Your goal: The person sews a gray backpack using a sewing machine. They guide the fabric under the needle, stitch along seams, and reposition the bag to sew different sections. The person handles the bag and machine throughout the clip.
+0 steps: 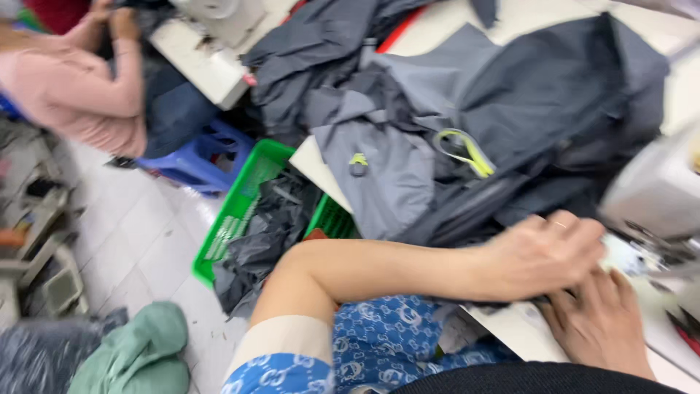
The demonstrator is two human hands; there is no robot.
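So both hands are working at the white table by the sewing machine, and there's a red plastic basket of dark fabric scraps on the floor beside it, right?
Not quite: the plastic basket is green, not red, as the head view shows. The rest holds: it sits on the floor holding dark fabric scraps, and the left hand and right hand are at the white table by the sewing machine.

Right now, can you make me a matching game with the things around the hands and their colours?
Things:
1. basket on the floor
2. plastic stool
3. jacket fabric piled on the table
4. sewing machine by the left hand and right hand

Colours:
A. white
B. green
C. dark grey
D. blue

Pairs: 1-B, 2-D, 3-C, 4-A
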